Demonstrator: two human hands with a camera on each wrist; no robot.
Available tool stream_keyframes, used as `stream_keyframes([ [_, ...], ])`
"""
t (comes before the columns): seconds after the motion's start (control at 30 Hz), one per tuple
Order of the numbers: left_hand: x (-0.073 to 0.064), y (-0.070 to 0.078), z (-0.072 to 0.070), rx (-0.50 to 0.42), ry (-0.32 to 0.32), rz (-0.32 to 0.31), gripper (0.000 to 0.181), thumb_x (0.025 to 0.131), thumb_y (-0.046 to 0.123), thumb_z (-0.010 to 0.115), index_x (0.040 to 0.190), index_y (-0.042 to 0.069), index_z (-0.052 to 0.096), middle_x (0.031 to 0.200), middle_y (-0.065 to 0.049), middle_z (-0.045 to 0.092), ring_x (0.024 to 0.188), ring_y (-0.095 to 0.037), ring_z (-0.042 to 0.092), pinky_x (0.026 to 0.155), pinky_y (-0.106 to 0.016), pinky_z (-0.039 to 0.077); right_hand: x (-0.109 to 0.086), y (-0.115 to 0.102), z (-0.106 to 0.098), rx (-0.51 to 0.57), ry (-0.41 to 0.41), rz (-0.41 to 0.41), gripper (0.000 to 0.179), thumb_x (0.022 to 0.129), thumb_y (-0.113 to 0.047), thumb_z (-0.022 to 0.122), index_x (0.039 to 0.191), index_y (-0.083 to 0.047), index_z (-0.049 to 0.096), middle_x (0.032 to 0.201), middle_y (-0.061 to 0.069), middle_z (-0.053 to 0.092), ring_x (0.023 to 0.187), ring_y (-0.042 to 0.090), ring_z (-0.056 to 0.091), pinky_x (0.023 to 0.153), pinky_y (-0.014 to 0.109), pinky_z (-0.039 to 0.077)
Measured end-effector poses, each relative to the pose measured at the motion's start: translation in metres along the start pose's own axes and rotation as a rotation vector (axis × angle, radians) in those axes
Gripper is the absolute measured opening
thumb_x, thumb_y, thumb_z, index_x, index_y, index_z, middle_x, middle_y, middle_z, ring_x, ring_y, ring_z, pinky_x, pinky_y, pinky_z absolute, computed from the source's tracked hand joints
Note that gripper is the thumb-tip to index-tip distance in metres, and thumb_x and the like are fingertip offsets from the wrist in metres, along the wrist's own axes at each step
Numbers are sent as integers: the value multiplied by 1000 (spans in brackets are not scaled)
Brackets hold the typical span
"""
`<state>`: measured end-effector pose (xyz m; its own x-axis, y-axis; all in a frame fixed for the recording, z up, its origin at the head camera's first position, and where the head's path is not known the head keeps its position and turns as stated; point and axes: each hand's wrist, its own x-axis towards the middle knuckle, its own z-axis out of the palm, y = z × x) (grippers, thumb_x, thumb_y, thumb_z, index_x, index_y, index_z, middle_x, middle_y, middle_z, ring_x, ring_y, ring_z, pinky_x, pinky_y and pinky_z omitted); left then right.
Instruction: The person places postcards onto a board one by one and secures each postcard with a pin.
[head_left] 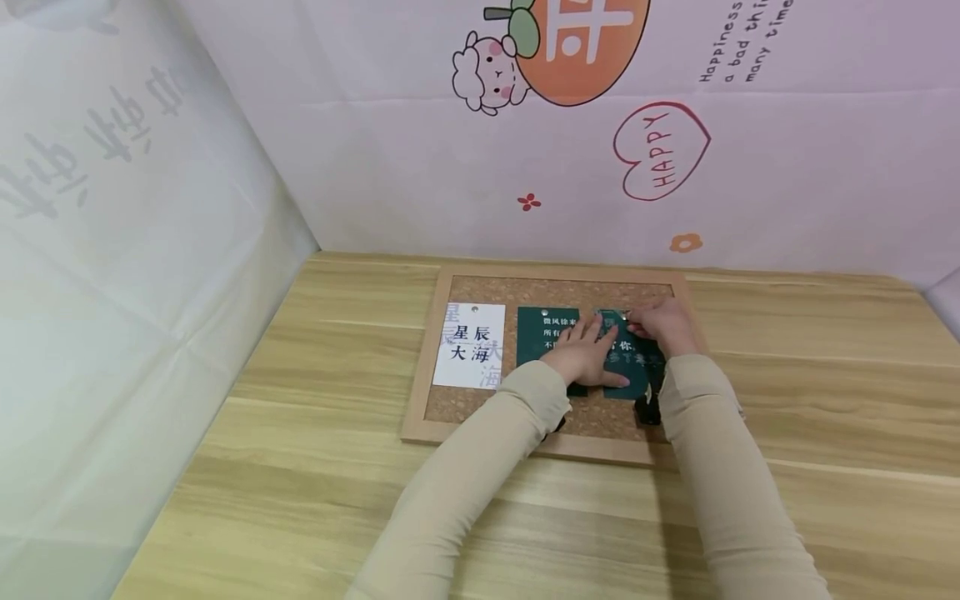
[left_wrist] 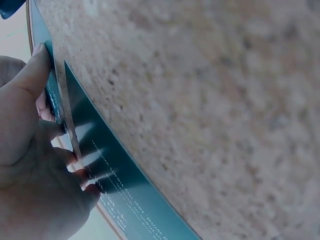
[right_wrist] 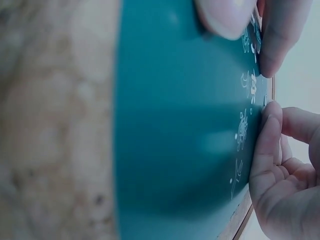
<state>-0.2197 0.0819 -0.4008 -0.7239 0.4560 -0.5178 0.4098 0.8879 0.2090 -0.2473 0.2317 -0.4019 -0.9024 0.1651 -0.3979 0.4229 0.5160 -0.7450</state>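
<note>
In the head view a wood-framed corkboard (head_left: 510, 425) lies on the table. On it are a white card (head_left: 471, 346) with dark characters and two dark green cards with white characters. My left hand (head_left: 581, 357) spreads its fingers across the gap between the middle green card (head_left: 529, 350) and the right green card (head_left: 626, 379). Its thumb (right_wrist: 227, 17) lies on the right card. My right hand (head_left: 663, 323) has thumb and index fingertip together at that card's top edge, pinching a small silver thumbtack (head_left: 624, 316), mostly hidden by the fingers.
Silver thumbtacks show at the top of the white card and of the middle green card. A black object (head_left: 648, 410) lies at the board's lower right, partly behind the right sleeve. The wood-grain table (head_left: 322, 375) meets a white printed cloth (head_left: 420, 183) behind the board.
</note>
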Motion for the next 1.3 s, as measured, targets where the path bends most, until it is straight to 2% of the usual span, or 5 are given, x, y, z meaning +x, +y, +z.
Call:
stream_keyframes([
  [0.5, -13, 1, -3, -17, 77, 54, 84, 91, 61, 48, 155, 27, 6, 163, 2, -5, 151, -16, -6, 124, -33, 10, 6, 8, -4, 68, -32, -10, 42, 96, -14, 49, 128, 14, 51, 59, -18, 55, 56, -7, 55, 59, 10, 49],
  [0.63, -14, 4, -3, -1, 105, 42, 83, 90, 61, 49, 155, 26, 10, 164, 1, -1, 152, -17, -2, 123, -34, 13, 7, 8, -5, 166, -45, 10, 42, 98, -15, 49, 130, 12, 48, 59, -17, 56, 57, -8, 56, 61, 9, 50],
  [0.87, -18, 14, -1, 66, 142, 23, 78, 93, 57, 48, 155, 24, 14, 163, -1, 6, 152, -20, 3, 122, -32, 18, 6, 5, -7, 340, -39, 57, 16, 98, -16, 47, 105, -2, 54, 57, -13, 58, 55, -5, 59, 60, 11, 51],
  [1.1, -20, 12, -8, 68, 229, 14, 72, 96, 51, 47, 154, 21, 17, 161, -2, 15, 150, -21, 14, 120, -32, 22, 1, 0, -8, 308, -56, 59, 42, 101, -24, 40, 132, 4, 45, 63, -16, 56, 60, -5, 57, 64, 12, 50],
  [1.3, -22, -1, -21, 32, 295, -13, 66, 99, 42, 47, 153, 16, 21, 159, -3, 23, 148, -23, 20, 120, -34, 23, 0, -4, -10, 290, -40, 42, 35, 100, -27, 42, 124, -1, 49, 69, -16, 55, 65, -2, 56, 68, 13, 49],
])
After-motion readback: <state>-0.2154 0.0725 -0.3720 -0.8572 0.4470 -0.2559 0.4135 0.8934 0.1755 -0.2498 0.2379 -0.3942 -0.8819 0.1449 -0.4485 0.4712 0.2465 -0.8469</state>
